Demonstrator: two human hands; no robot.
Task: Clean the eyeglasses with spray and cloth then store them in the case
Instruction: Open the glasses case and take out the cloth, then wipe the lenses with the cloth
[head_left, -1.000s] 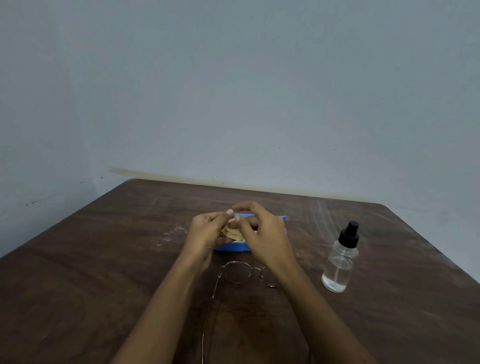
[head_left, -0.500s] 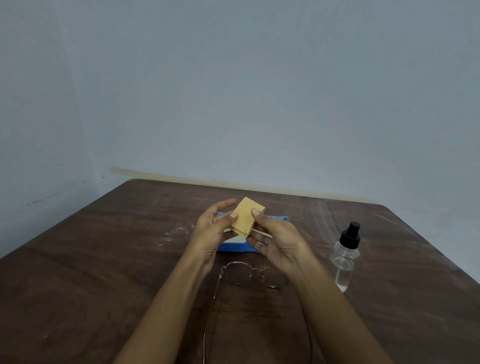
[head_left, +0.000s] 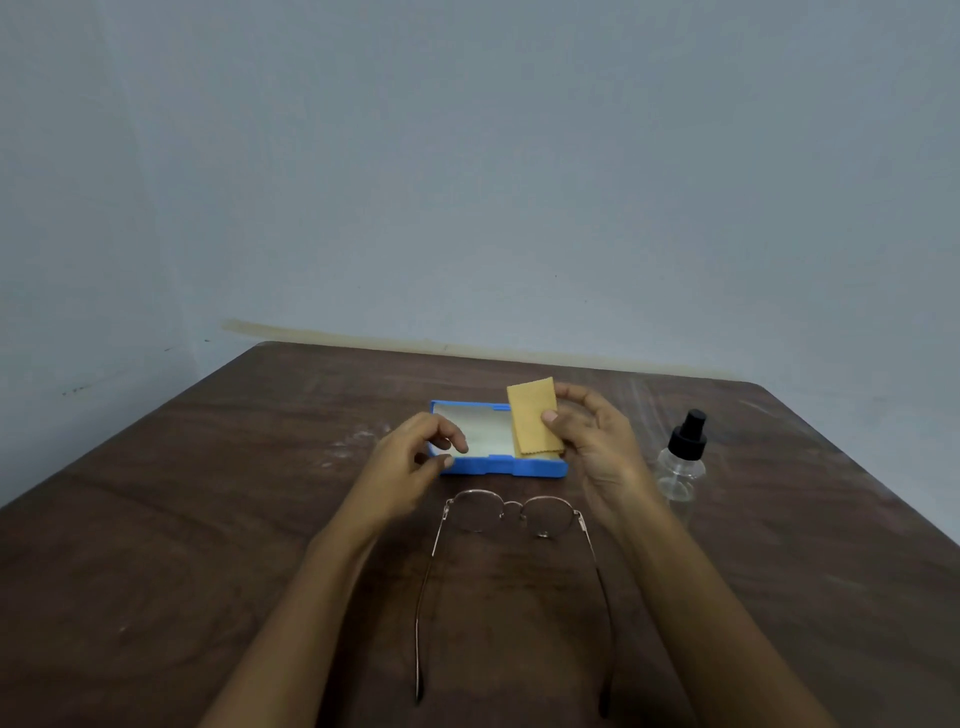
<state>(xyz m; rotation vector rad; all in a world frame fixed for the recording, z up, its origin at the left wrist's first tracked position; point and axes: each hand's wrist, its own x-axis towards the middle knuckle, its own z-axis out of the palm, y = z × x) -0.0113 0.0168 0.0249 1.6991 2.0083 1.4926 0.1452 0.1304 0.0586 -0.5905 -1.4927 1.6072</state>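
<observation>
Yellow cloth (head_left: 535, 418) pinched in right hand (head_left: 597, 447) over open blue case (head_left: 498, 465), left hand (head_left: 410, 462) loosely curled, empty; eyeglasses (head_left: 511, 514) unfolded on table (head_left: 208, 519), uncleaned; next likely: grab spray bottle (head_left: 683, 462).

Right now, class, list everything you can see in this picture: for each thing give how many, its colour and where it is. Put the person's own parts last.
Table: one, dark brown wood, fills the lower half of the view.
Case: one, blue with a pale lining, open, at the table's middle.
Cloth: one, yellow, folded, held up over the case's right end.
Eyeglasses: one pair, thin metal frame, arms unfolded, lying on the table nearer than the case.
Spray bottle: one, clear with a black top, standing right of the case.
Wall: pale blue-grey, behind the table.
Hands: two, bare; left hand empty, at the case's left end; right hand pinching the cloth.
</observation>
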